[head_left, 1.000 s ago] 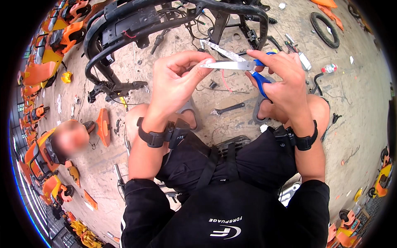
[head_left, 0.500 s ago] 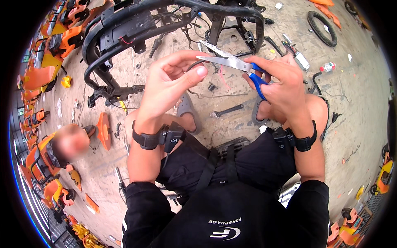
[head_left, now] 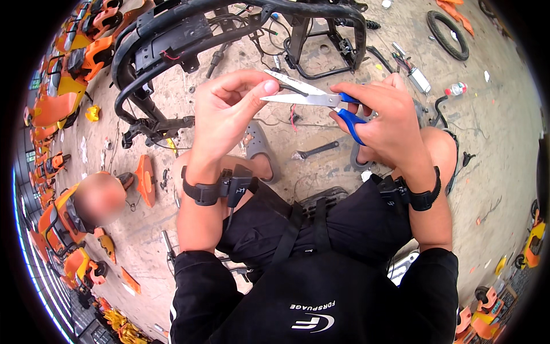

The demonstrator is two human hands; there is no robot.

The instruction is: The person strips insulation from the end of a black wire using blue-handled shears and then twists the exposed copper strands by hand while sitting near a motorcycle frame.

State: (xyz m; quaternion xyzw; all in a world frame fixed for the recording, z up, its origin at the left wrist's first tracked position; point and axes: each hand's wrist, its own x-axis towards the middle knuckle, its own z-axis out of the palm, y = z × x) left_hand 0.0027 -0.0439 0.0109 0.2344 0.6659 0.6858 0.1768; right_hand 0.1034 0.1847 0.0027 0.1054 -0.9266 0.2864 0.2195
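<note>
Blue-handled scissors (head_left: 306, 100) are gripped in my right hand (head_left: 391, 117), their blades spread and pointing left. Thumb and fingers of my left hand (head_left: 229, 112) are closed on a thin black cable (head_left: 294, 87). A stretch of that cable runs from the left fingertips in between the two blades. Thin reddish wires (head_left: 294, 116) show below the scissors; whether they join the cable I cannot tell. The black tubular vehicle frame (head_left: 129, 92) stands just beyond both hands, with loose wiring hanging about it.
A wrench (head_left: 321, 150) lies on the concrete floor between my feet. To the far right are a tyre (head_left: 447, 35), a silver box with wires (head_left: 419, 81) and a plastic bottle (head_left: 456, 89). Orange vehicle bodies (head_left: 57, 109) line the left side; an orange panel (head_left: 145, 180) lies nearer.
The scissors have shifted left and slightly down, their tips closer to my left fingers. My left hand has turned slightly, its thumb higher, and keeps hold of the cable.
</note>
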